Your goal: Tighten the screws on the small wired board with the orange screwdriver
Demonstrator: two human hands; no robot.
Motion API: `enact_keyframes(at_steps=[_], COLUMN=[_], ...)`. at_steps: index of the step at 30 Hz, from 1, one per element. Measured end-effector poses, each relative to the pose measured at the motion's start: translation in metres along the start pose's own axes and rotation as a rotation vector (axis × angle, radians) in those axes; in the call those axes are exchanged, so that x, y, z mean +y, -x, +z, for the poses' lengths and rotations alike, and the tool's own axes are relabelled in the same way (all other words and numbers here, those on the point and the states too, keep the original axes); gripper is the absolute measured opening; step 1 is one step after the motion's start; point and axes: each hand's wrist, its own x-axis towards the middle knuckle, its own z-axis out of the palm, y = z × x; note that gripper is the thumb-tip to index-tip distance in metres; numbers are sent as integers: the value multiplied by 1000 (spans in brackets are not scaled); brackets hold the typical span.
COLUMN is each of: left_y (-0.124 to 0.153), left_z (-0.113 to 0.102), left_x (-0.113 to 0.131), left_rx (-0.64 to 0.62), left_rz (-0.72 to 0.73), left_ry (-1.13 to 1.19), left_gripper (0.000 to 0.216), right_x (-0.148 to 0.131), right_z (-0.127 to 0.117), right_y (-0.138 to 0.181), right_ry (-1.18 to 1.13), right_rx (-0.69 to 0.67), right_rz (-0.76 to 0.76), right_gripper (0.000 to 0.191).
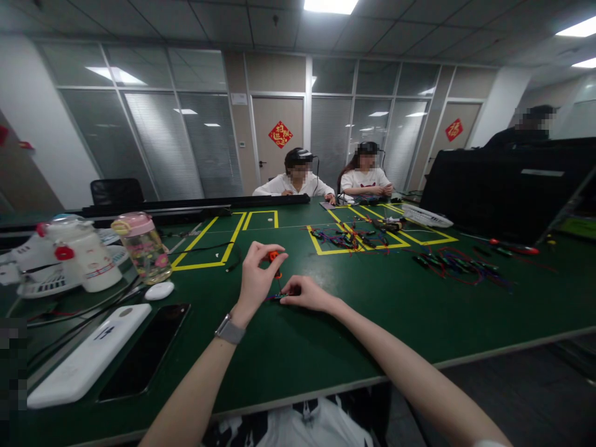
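Observation:
My left hand [256,276], with a watch on its wrist, grips the orange-and-black handle of a screwdriver [278,272] between thumb and fingers. The screwdriver stands nearly upright, its thin shaft pointing down at a small green circuit board with wires [278,297] on the table. Whether the tip touches a screw is too small to tell. Beside the shaft, my right hand [307,293] pinches the board's right end with thumb and fingers, close to the tabletop.
On the green table [372,323], wired boards lie in one pile [339,238] inside yellow tape and another pile [460,267] at right. A phone [146,351], white power bank [90,354], pink-lidded bottle [143,248] and white jug [88,254] stand or lie left. Two people sit opposite.

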Motion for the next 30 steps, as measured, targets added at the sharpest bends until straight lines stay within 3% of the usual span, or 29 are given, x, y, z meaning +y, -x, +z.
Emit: enact_keyframes(at_steps=[3,7,11,15,20,24,30], left_y=[1,0,-2,-4,-5,-5,-10], left_z=[0,0,0,0,-2,-8,-12], left_x=[1,2,4,3,2,2,4], left_rx=[-52,-148,-114,-79,-56,-76,-221], left_rz=[80,72,53,51,52,70,29], left_ry=[-56,88,70,7,-46,-26,75], left_gripper=[24,30,24,21,20,25,33], right_x=[1,-1,-18,-39,-50,-50,-49], right_z=[0,-8,-24,-28,-16,-11,-15], right_y=[0,-2,-9,-21,-30,-30,-31], right_ry=[15,20,-52,-201,-320,-469,-279], right_rx=[-3,-79,-166,19,291,332,374], right_rz=[-6,-2,0,-88,-86,-41,-155], right_gripper=[22,27,47,50,28,29,36])
